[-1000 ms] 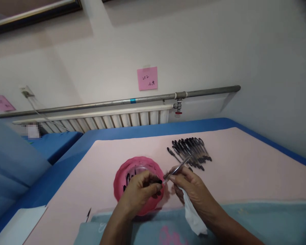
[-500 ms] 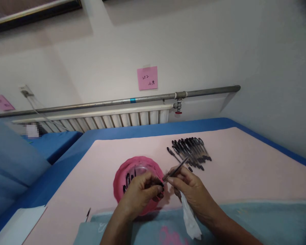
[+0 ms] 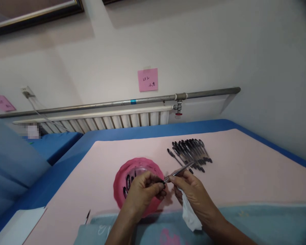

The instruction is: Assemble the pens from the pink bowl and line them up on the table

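My right hand (image 3: 191, 187) pinches a clear pen barrel (image 3: 182, 169), which slants up to the right. A crumpled white tissue (image 3: 190, 212) hangs from the same hand. Closed over the front right of a pink scalloped bowl (image 3: 118, 173), my left hand (image 3: 148, 190) grips a small black pen part (image 3: 164, 182) at the barrel's lower end. Whether the two are joined is hidden by my fingertips. Black pen caps (image 3: 128, 181) lie in the bowl. Beyond my right hand, several capped black pens (image 3: 188, 149) lie side by side.
A pink sheet (image 3: 244, 170) covers the blue table (image 3: 153, 126). Along the front lies a teal cloth (image 3: 234, 221). A single pen piece (image 3: 88, 216) and white paper (image 3: 20, 226) are at the left. Behind stand a radiator (image 3: 117, 120) and a pipe (image 3: 97, 105).
The pen barrel in my right hand has tipped lower, its far end swinging to the right. Its near end and the black part in my left hand now meet more in line.
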Tool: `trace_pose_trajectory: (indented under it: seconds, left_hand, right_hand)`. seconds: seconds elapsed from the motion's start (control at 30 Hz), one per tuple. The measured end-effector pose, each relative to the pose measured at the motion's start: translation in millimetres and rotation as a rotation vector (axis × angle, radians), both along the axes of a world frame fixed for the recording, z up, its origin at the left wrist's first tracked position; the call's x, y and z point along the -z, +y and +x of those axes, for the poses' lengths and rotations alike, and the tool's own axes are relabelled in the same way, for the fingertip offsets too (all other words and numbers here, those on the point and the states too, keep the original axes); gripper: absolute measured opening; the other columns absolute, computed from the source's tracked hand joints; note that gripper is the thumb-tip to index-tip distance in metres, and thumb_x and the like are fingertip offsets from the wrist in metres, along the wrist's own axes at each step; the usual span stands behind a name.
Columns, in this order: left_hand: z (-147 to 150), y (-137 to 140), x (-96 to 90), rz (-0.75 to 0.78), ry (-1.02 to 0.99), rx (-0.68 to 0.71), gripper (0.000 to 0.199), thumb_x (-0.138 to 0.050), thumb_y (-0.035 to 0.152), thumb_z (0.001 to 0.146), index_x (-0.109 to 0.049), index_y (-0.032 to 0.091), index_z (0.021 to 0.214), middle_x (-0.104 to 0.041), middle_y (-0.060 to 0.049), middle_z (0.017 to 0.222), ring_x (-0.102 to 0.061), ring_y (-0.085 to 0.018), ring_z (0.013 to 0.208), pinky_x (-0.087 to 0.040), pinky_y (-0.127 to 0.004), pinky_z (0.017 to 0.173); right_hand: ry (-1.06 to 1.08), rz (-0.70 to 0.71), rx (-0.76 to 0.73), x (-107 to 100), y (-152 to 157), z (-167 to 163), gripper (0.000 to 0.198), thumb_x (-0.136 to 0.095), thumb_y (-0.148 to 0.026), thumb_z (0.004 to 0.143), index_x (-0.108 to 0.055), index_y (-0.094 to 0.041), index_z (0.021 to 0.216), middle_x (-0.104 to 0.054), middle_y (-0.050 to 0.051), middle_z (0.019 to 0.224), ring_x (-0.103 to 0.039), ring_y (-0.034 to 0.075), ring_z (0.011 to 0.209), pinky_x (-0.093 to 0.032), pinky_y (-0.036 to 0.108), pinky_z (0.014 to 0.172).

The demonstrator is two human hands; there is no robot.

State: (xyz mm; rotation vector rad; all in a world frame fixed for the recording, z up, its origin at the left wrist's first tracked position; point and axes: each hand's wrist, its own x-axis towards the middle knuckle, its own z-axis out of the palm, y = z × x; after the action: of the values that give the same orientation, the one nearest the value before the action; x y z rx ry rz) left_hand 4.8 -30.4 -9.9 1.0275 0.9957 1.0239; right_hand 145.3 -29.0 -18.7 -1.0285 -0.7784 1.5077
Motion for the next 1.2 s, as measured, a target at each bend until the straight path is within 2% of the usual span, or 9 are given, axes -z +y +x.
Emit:
trace_pose_trajectory:
  seconds: [0.13, 0.23, 0.3, 0.43, 0.67, 0.8, 0.93, 1.1, 1.2]
  left_hand:
    - [2.4, 0.2, 2.4, 0.063, 0.066, -0.074, 0.021, -0.072, 0.025, 0.058, -0.054, 0.015, 0.064, -0.059, 0.002, 0.059, -0.054, -0.009, 0.056, -0.042, -0.023, 0.057]
    - [2.4, -0.3, 2.6, 0.066, 0.048, -0.080, 0.027, -0.074, 0.022, 0.056, -0.056, 0.016, 0.075, -0.058, 0.003, 0.065, -0.054, -0.009, 0.060, -0.042, -0.022, 0.059]
    - [1.6, -2.0, 1.3, 0.000, 0.033, -0.039, 0.029, -0.071, 0.034, 0.063, -0.055, 0.016, 0.079, -0.058, 0.003, 0.063, -0.054, -0.009, 0.054, -0.043, -0.023, 0.054]
    - [1.0, -5.3, 0.3, -0.124, 0.043, 0.056, 0.039, -0.052, 0.054, 0.075, -0.054, 0.015, 0.070, -0.057, -0.001, 0.058, -0.051, -0.010, 0.042, -0.040, -0.023, 0.042]
    - [1.6, -0.1, 5.5, -0.041, 0.037, -0.014, 0.037, -0.074, 0.041, 0.058, -0.052, 0.015, 0.072, -0.056, 0.002, 0.051, -0.050, -0.009, 0.042, -0.041, -0.021, 0.043]
    - [1.3, -4.8, -0.3, -0.124, -0.013, 0.027, 0.035, -0.065, 0.045, 0.068, -0.056, 0.015, 0.083, -0.060, -0.001, 0.067, -0.055, -0.010, 0.048, -0.043, -0.021, 0.043]
    - [2.5, -7.1, 0.0, -0.155, -0.034, 0.131, 0.034, -0.056, 0.048, 0.074, -0.057, 0.013, 0.072, -0.059, -0.002, 0.061, -0.052, -0.009, 0.042, -0.041, -0.021, 0.041]
    - [2.3, -1.0, 6.0, -0.045, 0.063, -0.001, 0.032, -0.072, 0.039, 0.060, -0.051, 0.016, 0.066, -0.052, 0.004, 0.048, -0.048, -0.008, 0.042, -0.040, -0.021, 0.045]
    - [0.7, -2.5, 3.5, -0.105, 0.051, 0.020, 0.034, -0.064, 0.048, 0.068, -0.055, 0.016, 0.076, -0.057, 0.001, 0.055, -0.050, -0.010, 0.044, -0.041, -0.023, 0.045]
  right_hand:
    - [0.006, -0.020, 0.009, 1.5, 1.9, -0.1, 0.024, -0.074, -0.030, 0.057, -0.055, -0.019, 0.067, -0.047, -0.009, 0.045, -0.035, 0.005, 0.035, -0.024, 0.018, 0.036]
    - [0.023, -0.020, 0.025, 2.6, 3.0, 0.1, 0.024, -0.074, -0.030, 0.058, -0.055, -0.019, 0.067, -0.047, -0.009, 0.045, -0.034, 0.005, 0.034, -0.023, 0.019, 0.036]
    - [0.008, 0.005, 0.037, 3.0, 2.6, 0.3, 0.022, -0.073, -0.030, 0.060, -0.056, -0.019, 0.068, -0.048, -0.008, 0.046, -0.036, 0.005, 0.035, -0.024, 0.019, 0.036]
    - [-0.019, 0.032, 0.038, 1.5, 0.8, 0.3, 0.021, -0.073, -0.030, 0.061, -0.058, -0.019, 0.069, -0.052, -0.007, 0.050, -0.040, 0.006, 0.037, -0.026, 0.019, 0.037]
    - [-0.026, 0.013, 0.020, 3.0, 2.1, 0.9, 0.023, -0.073, -0.031, 0.060, -0.055, -0.019, 0.068, -0.045, -0.009, 0.045, -0.034, 0.005, 0.035, -0.023, 0.019, 0.036]
    - [-0.022, 0.018, 0.009, 4.6, 2.2, 1.1, 0.022, -0.073, -0.032, 0.061, -0.056, -0.019, 0.069, -0.044, -0.010, 0.043, -0.033, 0.005, 0.035, -0.021, 0.019, 0.036]
    - [-0.007, 0.018, 0.008, 5.1, 1.5, 0.7, 0.021, -0.073, -0.028, 0.061, -0.055, -0.019, 0.068, -0.045, -0.010, 0.045, -0.032, 0.004, 0.035, -0.021, 0.019, 0.036]
    - [0.025, 0.000, 0.001, 9.2, 2.9, 1.6, 0.022, -0.074, -0.028, 0.061, -0.056, -0.019, 0.069, -0.048, -0.009, 0.047, -0.036, 0.005, 0.036, -0.024, 0.018, 0.038]
    - [0.001, 0.024, -0.006, 10.8, 3.6, 1.8, 0.020, -0.073, -0.029, 0.063, -0.057, -0.019, 0.070, -0.049, -0.008, 0.049, -0.039, 0.005, 0.038, -0.026, 0.019, 0.038]
